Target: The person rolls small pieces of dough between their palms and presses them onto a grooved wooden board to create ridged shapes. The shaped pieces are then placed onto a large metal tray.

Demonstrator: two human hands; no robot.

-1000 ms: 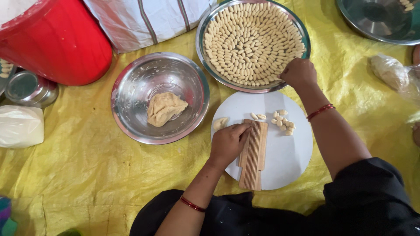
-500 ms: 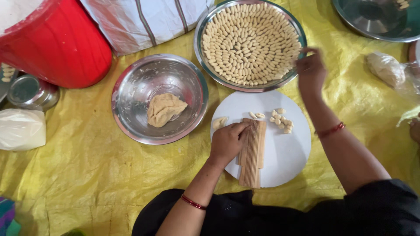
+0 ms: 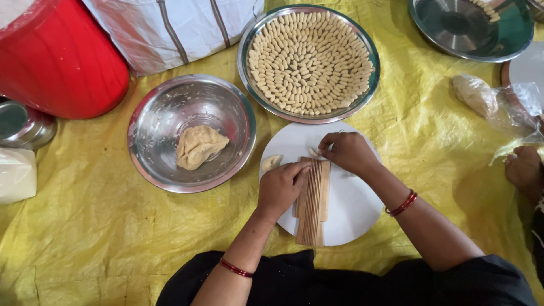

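My left hand [image 3: 280, 187] grips the left edge of a ridged wooden board [image 3: 313, 198] lying on a round white plate [image 3: 351, 209]. My right hand [image 3: 347, 152] rests at the board's top end, fingertips pinched on a small piece of dough [image 3: 313, 152]. A small dough lump [image 3: 271, 163] lies on the plate just left of my left hand. Beyond the plate, a steel tray [image 3: 309, 62] is filled with several rows of shaped dough pieces. A steel bowl [image 3: 190, 133] to the left holds a dough ball [image 3: 199, 146].
Everything sits on a yellow sheet [image 3: 85, 226]. A red tub [image 3: 59, 59] and a striped white sack [image 3: 170, 28] stand at the back left. Another steel dish [image 3: 473, 28], a bagged dough lump [image 3: 481, 96] and another person's hand [image 3: 524, 167] are on the right.
My right hand has come back from the filled tray down to the top of the wooden board. The small pieces once on the plate's upper right are no longer visible. The left hand stayed put.
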